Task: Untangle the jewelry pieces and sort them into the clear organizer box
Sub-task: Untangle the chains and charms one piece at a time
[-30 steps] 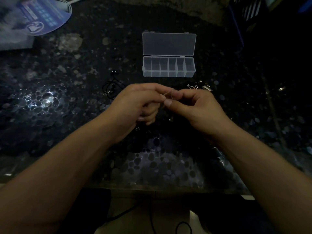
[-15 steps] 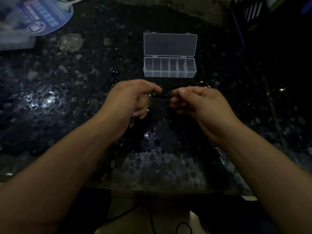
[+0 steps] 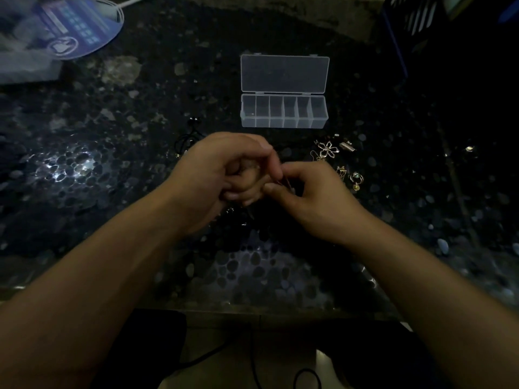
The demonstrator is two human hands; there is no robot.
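At centre frame my left hand [image 3: 222, 175] and right hand [image 3: 314, 197] pinch a thin tangled chain [image 3: 284, 181], untangling unfinished, the open organizer box [image 3: 283, 112] waiting above for the freed piece.

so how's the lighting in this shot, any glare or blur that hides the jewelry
Head view: dim overall, with the right side nearly black; a bright glare patch sits on the glossy pebble-patterned tabletop at left; the fan at top left is blurred; the thin chain between the left hand and right hand is barely visible; the flower pendant reads clearly.
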